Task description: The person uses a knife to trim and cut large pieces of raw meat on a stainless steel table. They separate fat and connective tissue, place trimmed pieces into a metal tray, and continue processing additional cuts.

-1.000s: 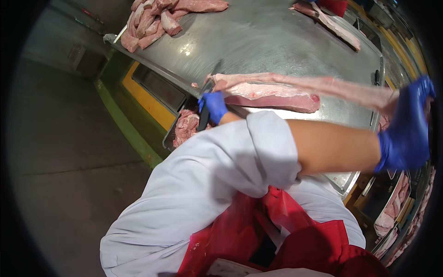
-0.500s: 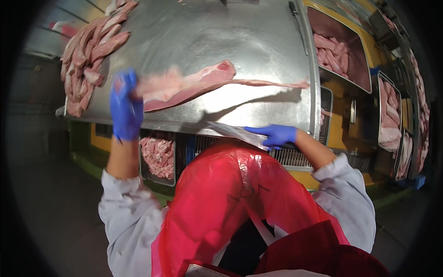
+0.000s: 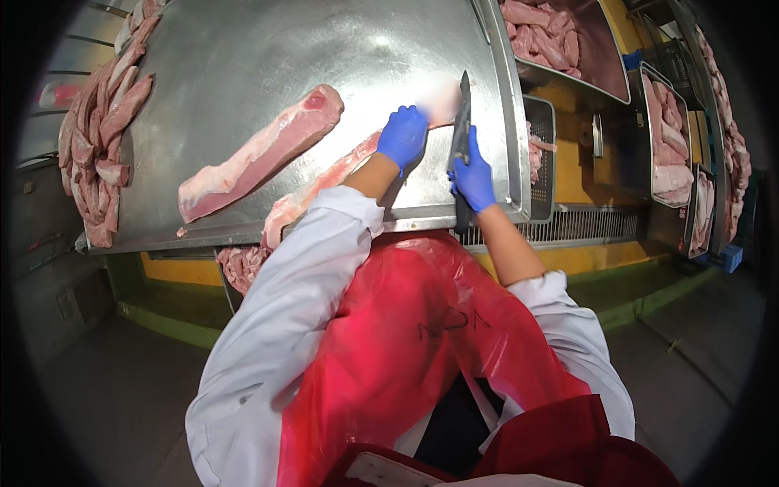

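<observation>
On the metal table (image 3: 235, 73), a long trimmed pork loin (image 3: 260, 154) lies slantwise at the left. To its right runs a long, thin, pale strip of meat (image 3: 324, 174), partly behind my left sleeve and reaching the table's front edge. My left hand (image 3: 403, 136), in a blue glove, is closed on that strip near its far part; a blurred pale end (image 3: 442, 99) shows beyond the fingers. My right hand (image 3: 474, 174), also gloved in blue, grips a knife (image 3: 462, 122) with its dark blade pointing away from me, beside the strip's far end.
A heap of long meat pieces (image 3: 101, 138) rests at the table's left side. Below the front edge sits a container of trimmings (image 3: 241, 268), partly hidden. At the right are a large metal tub (image 3: 604, 57) of meat, a perforated dark crate (image 3: 542, 174) and a tray of meat (image 3: 669, 146).
My left hand has moved right with the strip, which now lies apart from the loin. The knife has swung from pointing left to pointing away from me. The view has shifted right.
</observation>
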Demonstrator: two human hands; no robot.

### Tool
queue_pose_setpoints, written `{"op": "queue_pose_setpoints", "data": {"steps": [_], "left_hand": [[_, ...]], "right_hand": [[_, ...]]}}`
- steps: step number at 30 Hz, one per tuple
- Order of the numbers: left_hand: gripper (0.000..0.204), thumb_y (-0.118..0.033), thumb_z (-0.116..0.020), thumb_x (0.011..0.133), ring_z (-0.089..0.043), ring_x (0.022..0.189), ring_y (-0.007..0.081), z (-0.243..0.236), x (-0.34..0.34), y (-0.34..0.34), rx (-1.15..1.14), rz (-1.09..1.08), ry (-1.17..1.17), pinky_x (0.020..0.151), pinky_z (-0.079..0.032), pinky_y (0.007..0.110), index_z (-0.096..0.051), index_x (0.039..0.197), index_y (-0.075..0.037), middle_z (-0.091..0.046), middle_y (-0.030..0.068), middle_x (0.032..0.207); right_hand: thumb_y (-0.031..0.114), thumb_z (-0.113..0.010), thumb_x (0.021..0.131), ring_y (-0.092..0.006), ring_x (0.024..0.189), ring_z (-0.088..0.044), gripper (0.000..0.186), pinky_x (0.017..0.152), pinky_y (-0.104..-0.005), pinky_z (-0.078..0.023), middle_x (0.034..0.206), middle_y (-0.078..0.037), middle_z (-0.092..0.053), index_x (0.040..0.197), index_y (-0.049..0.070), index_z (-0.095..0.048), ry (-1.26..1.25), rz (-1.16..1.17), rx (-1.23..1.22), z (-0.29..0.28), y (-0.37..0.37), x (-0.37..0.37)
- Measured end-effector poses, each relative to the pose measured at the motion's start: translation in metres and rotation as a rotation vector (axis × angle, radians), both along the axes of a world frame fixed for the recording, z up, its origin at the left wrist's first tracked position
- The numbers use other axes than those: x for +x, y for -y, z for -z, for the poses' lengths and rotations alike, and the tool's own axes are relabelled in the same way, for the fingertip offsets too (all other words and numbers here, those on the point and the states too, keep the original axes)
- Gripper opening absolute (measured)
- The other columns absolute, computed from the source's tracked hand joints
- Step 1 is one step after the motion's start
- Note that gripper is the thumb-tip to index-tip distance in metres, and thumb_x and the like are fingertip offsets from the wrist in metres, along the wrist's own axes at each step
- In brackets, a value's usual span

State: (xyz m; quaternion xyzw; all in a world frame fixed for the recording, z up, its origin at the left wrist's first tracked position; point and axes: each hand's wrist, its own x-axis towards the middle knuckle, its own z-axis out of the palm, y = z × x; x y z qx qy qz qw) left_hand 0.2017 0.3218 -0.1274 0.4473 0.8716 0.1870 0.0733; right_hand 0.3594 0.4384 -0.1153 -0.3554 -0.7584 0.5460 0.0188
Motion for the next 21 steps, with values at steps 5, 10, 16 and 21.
{"op": "queue_pose_setpoints", "data": {"steps": [5,10,16,21], "left_hand": [[0.013,-0.007,-0.049,0.089,-0.067,0.079,0.0368,0.012,0.028,-0.007,-0.010,-0.010,0.118,0.070,-0.055,0.046,-0.057,0.097,-0.001,-0.063,0.0212,0.091],[0.012,-0.011,-0.050,0.090,-0.068,0.074,0.0359,0.005,0.034,-0.002,0.026,0.001,0.094,0.066,-0.054,0.048,-0.057,0.096,-0.003,-0.065,0.0197,0.082],[0.025,-0.019,-0.047,0.097,-0.068,0.088,0.0366,0.049,0.034,-0.002,0.393,-0.157,0.264,0.078,-0.054,0.046,-0.069,0.103,-0.008,-0.070,0.0178,0.097],[0.038,-0.029,-0.040,0.101,-0.071,0.080,0.0385,-0.005,0.041,0.002,0.065,-0.056,0.378,0.074,-0.055,0.050,-0.070,0.098,-0.006,-0.071,0.0224,0.088]], "right_hand": [[0.016,-0.051,0.096,-0.0478,0.076,-0.067,0.080,0.069,-0.0527,-0.054,0.085,-0.032,-0.067,0.160,0.024,-0.005,0.103,-0.145,0.363,0.031,-0.008,-0.032],[0.013,-0.051,0.093,-0.0460,0.082,-0.068,0.077,0.074,-0.0504,-0.053,0.088,-0.031,-0.068,0.160,0.026,-0.015,0.083,-0.284,0.365,0.022,-0.055,-0.076],[0.017,-0.050,0.098,-0.0475,0.084,-0.068,0.073,0.075,-0.0521,-0.054,0.089,-0.031,-0.068,0.160,0.027,-0.014,0.015,-0.425,0.401,0.009,-0.016,-0.015],[0.015,-0.044,0.101,-0.0459,0.073,-0.068,0.073,0.064,-0.0512,-0.053,0.082,-0.032,-0.067,0.161,0.027,-0.005,0.188,-0.373,0.428,0.021,-0.018,-0.043]]}}
